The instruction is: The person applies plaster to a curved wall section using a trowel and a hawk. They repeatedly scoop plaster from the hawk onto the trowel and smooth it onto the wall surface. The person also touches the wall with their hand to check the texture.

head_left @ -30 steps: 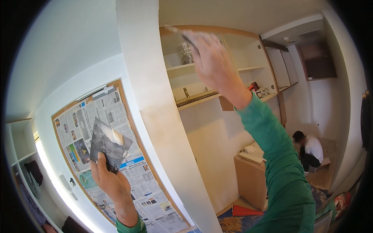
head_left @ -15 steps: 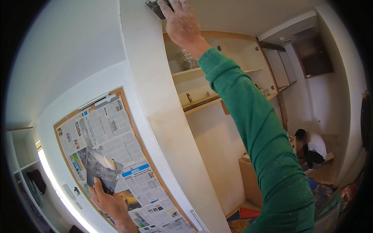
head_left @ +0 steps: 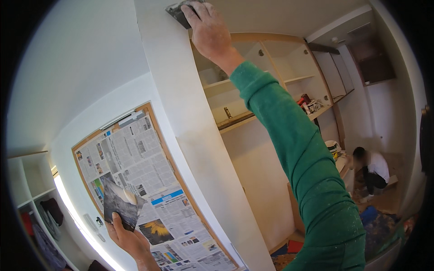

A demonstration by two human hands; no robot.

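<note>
Black scraper (head_left: 179, 18) and dark plate (head_left: 120, 210), one per hand

Item: right hand (head_left: 211, 36), 12 o'clock, fingers clamped on the black scraper, which lies over the upper white pillar (head_left: 181, 90).
Item: left hand (head_left: 129, 240), 7 o'clock, thumb pressing the dark plate, other fingers mostly hidden; plate at 8 o'clock, bearing pale paste (head_left: 127, 194), before a newspaper-covered panel (head_left: 140, 162).
Item: open cabinet (head_left: 289, 58), 1 o'clock.
Item: crouching co-worker (head_left: 379, 168), white top, 3 o'clock.

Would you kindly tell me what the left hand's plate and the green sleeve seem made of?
The plate looks like dull, smeared metal, possibly plastic, given its thin, straight edges. The green sleeve looks like soft, matte cloth, perhaps knit, given its loose folds.
</note>
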